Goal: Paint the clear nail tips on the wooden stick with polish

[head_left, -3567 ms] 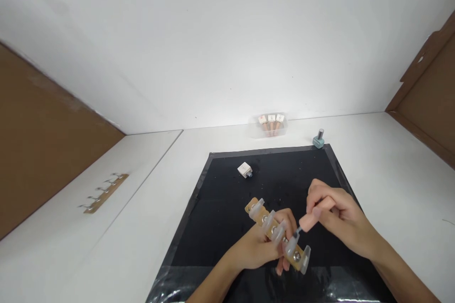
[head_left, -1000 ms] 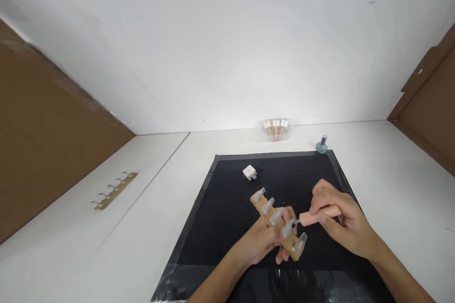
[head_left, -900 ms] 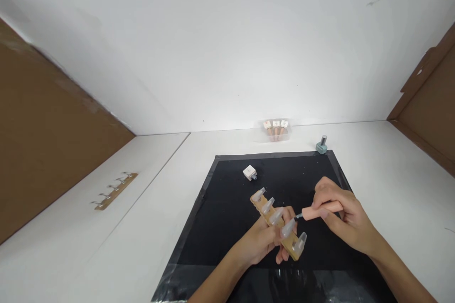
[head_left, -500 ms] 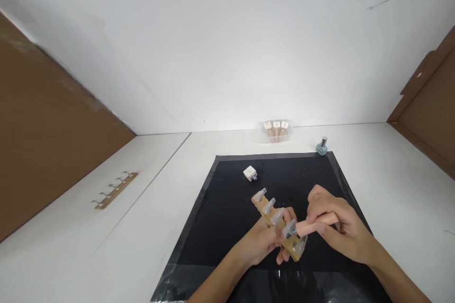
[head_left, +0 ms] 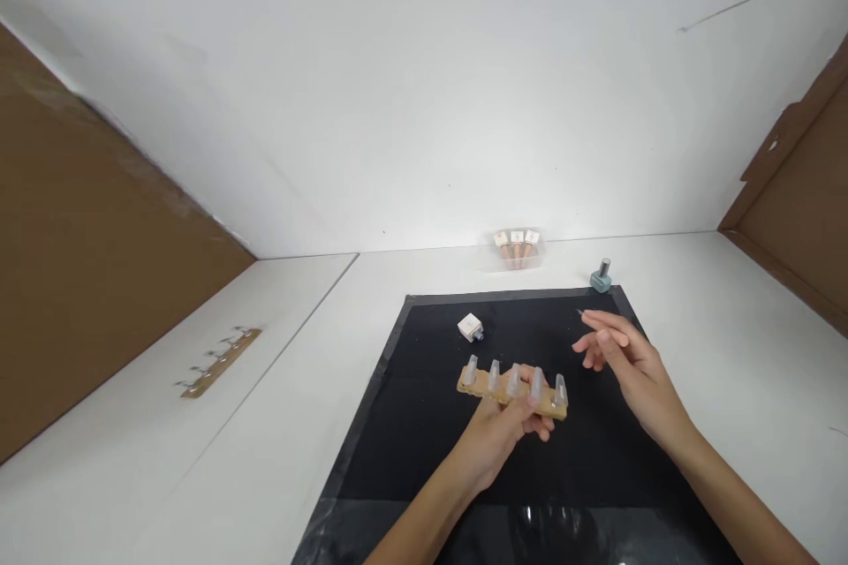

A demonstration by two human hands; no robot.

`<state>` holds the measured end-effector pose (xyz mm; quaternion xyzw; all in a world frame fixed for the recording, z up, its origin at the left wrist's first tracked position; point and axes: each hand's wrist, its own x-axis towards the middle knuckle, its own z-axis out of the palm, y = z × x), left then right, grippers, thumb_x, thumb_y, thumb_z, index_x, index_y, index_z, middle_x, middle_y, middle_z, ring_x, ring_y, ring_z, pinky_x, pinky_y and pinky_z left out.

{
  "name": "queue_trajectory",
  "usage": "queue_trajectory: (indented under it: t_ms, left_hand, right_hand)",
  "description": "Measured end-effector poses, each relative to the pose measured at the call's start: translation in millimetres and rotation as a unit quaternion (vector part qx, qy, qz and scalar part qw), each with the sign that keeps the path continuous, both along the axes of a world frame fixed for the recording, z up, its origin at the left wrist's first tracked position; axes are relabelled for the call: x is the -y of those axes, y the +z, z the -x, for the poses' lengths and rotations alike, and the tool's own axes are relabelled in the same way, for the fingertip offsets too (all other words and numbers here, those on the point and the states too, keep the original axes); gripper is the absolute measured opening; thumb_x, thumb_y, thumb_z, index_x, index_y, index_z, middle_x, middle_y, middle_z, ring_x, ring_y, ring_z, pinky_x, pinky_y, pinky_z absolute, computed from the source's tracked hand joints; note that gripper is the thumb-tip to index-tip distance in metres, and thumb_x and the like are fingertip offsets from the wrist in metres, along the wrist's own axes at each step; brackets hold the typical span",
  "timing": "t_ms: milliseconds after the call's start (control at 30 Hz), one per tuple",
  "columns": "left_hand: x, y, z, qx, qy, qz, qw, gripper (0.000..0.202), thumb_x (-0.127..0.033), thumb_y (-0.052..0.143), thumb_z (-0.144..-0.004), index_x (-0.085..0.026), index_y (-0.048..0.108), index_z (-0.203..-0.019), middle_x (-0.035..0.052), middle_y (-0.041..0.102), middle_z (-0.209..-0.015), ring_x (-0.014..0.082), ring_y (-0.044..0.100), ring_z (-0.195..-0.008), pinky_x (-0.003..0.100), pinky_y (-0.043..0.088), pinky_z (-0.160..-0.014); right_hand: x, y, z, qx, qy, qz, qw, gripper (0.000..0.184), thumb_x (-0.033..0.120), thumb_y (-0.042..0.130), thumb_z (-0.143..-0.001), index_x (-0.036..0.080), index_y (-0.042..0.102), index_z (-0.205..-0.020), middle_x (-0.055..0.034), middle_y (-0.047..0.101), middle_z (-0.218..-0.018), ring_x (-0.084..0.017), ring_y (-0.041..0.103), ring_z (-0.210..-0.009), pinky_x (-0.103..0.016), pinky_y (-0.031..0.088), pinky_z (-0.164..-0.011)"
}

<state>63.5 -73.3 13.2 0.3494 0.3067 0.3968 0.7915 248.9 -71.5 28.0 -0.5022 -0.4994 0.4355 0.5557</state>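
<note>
My left hand point(head_left: 500, 437) is closed around a wooden nail-tip stand point(head_left: 496, 390), holding it above the black mat. Several clear nail tips point(head_left: 514, 380) stand up along it in a row. In my right hand point(head_left: 639, 371) is a nail polish brush point(head_left: 613, 332) with a peach-coloured cap handle, pinched between thumb and fingers. Its dark tip points up and to the left, apart from the nail tips. A white nail polish bottle point(head_left: 470, 327) lies tilted on the mat beyond the stand, its cap off and neck facing right.
Beneath my hands lies a black mat point(head_left: 424, 424) with taped edges on a white table. At its far right corner stands a teal bottle point(head_left: 601, 279) with a silver cap. A clear tray point(head_left: 490, 260) holds three bottles. Another wooden stand point(head_left: 222, 364) with metal posts is at left.
My right hand has moved the brush up and away from the nail tips, turning it tip-forward. My left hand has turned the stand so its row runs nearly sideways.
</note>
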Motion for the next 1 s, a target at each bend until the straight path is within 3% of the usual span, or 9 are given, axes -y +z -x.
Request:
queue_trajectory:
  t_ms: [133,367,567,833,1000]
  left_hand:
    - [1.1,5.9,1.3,0.020,0.066,0.028,0.997,0.042,-0.037,0.083,-0.064,-0.013,0.059,-0.089,0.0017,0.063,-0.075,0.0113,0.060,-0.064,0.025,0.047,-0.064]
    - [4.5,9.9,3.0,0.053,0.079,0.025,0.995,0.040,-0.036,0.082,-0.065,-0.014,0.061,-0.092,0.0025,0.065,-0.077,0.0125,0.061,-0.068,0.029,0.048,-0.072]
    - [4.9,7.6,2.6,0.048,0.064,0.018,0.997,0.043,-0.039,0.081,-0.065,-0.014,0.058,-0.092,0.0024,0.064,-0.076,0.0129,0.059,-0.067,0.027,0.046,-0.065]
    - [0.7,15.6,15.0,0.038,0.095,-0.055,0.993,0.040,-0.043,0.080,-0.066,-0.017,0.058,-0.085,-0.0010,0.057,-0.076,0.0096,0.055,-0.061,0.023,0.042,-0.054]
    - [-0.3,17.9,19.5,0.021,0.097,-0.093,0.991,0.036,-0.042,0.080,-0.065,-0.018,0.058,-0.080,-0.0015,0.054,-0.082,0.0066,0.053,-0.056,0.021,0.043,-0.050]
  right_hand:
    - [1.6,0.8,10.2,-0.022,0.064,0.059,0.996,0.037,0.051,0.063,-0.081,0.021,0.063,-0.102,-0.0064,0.069,-0.087,-0.018,0.066,-0.071,-0.033,0.056,-0.059]
    - [13.5,11.3,19.5,-0.120,0.165,0.120,0.972,0.046,0.038,0.079,-0.069,0.030,0.053,-0.107,-0.0045,0.063,-0.111,-0.020,0.067,-0.094,-0.041,0.056,-0.082]
    - [12.4,4.7,24.9,-0.110,0.143,0.086,0.980,0.043,0.037,0.083,-0.065,0.027,0.051,-0.092,0.0011,0.062,-0.087,-0.016,0.065,-0.080,-0.037,0.056,-0.078]
    - [14.6,10.4,25.1,-0.109,0.123,0.078,0.983,0.044,0.038,0.084,-0.063,0.027,0.050,-0.088,0.0003,0.063,-0.089,-0.018,0.064,-0.086,-0.034,0.055,-0.078]
    - [14.9,12.9,23.6,-0.119,0.165,0.070,0.977,0.041,0.033,0.084,-0.065,0.027,0.050,-0.088,0.0024,0.062,-0.083,-0.015,0.066,-0.080,-0.032,0.056,-0.075]
